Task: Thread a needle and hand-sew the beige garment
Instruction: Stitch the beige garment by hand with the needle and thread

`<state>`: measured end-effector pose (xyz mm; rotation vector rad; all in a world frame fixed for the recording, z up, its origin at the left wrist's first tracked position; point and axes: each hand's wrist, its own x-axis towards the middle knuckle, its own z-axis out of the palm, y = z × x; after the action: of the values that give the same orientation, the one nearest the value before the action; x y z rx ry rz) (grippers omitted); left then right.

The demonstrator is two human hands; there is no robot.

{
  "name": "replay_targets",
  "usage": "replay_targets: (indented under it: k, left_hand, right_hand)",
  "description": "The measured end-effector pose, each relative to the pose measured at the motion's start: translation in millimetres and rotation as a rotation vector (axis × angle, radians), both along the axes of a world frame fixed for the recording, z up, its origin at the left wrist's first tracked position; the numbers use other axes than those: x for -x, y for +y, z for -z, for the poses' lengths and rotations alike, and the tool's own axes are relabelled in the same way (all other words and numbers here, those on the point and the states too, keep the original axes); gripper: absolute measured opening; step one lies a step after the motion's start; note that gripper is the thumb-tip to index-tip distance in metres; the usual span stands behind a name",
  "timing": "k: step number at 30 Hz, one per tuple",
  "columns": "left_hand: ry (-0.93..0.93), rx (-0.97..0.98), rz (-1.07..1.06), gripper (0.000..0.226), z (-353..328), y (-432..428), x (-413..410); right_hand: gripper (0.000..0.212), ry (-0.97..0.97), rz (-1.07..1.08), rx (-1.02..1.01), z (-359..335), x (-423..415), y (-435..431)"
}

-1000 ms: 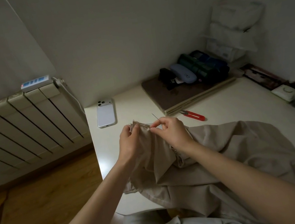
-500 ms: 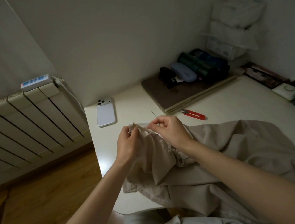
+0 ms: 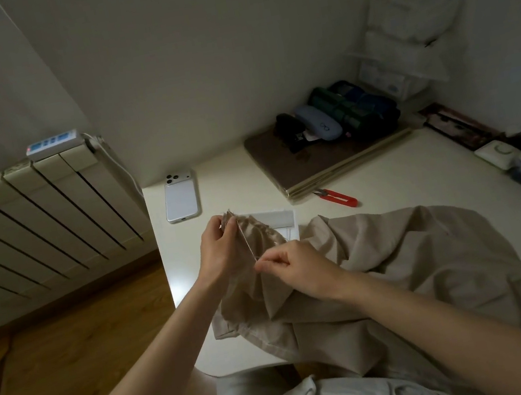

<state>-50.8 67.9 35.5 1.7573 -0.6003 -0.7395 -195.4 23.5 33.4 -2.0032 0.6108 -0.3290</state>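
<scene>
Mid-stitch: L hand (image 3: pixel 220 244) props the edge, R hand (image 3: pixel 299 268) keeps the line taut.

L hand pinches a raised edge of the beige garment (image 3: pixel 419 256), thumb & fingers pressed together, lifting it off the table (image 3: pixel 406 182) so the seam faces the person. The rest of the cloth trails right of that grip & toward the lap. R hand, just below & right of the L grip, has its fingertips pinched on the low end of a thin pale line, prob. thread (image 3: pixel 246 241). It runs straight up to the L pinch, taut, I judge, to seat a stitch. Needle too small to tell. Red snips (image 3: pixel 339 198) lie beyond both grips, handy for cutting; phone (image 3: pixel 180 195) beyond the L grip.
</scene>
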Motion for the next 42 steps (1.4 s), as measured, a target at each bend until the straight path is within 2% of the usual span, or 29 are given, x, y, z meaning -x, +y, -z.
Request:
replay_targets:
  k: [7,11,14,20,25,29,34,39,42]
  left_hand:
    - [-0.024,0.054,0.111,0.025,-3.9,8.7,9.3]
    - [0.002,0.082,0.177,0.029,-5.8,14.5,19.0]
    - [-0.013,0.091,0.173,0.029,-3.9,17.5,21.6]
    - [-0.037,0.083,0.135,0.015,4.8,22.0,20.3]
    - [0.028,0.080,0.124,0.018,10.3,24.6,19.1]
    - [0.021,0.094,0.137,0.012,11.3,28.5,19.8]
    - [0.014,0.094,0.074,0.015,12.7,30.1,17.7]
    - [0.021,0.075,0.032,0.015,13.6,30.9,15.6]
    - [0.013,0.088,0.016,0.013,13.1,31.0,15.0]
  right_hand:
    - [0.028,-0.163,0.299,0.001,-22.4,-4.1,-15.0]
    - [0.027,-0.026,0.253,-0.063,-19.3,-12.4,-25.2]
    - [0.015,0.006,0.249,-0.094,-16.6,-13.6,-28.1]
    - [0.021,0.037,0.278,-0.098,-6.6,-12.2,-25.7]
    - [0.021,0.090,0.277,-0.114,-2.7,-12.9,-25.4]
    - [0.021,0.134,0.216,-0.125,-3.7,-12.5,-22.2]
    - [0.027,0.156,0.264,-0.009,-6.0,-12.7,-19.6]
    - [0.022,-0.036,0.241,0.201,-2.7,-7.6,-11.4]
    - [0.022,-0.068,0.170,0.240,-0.2,-7.0,-8.2]
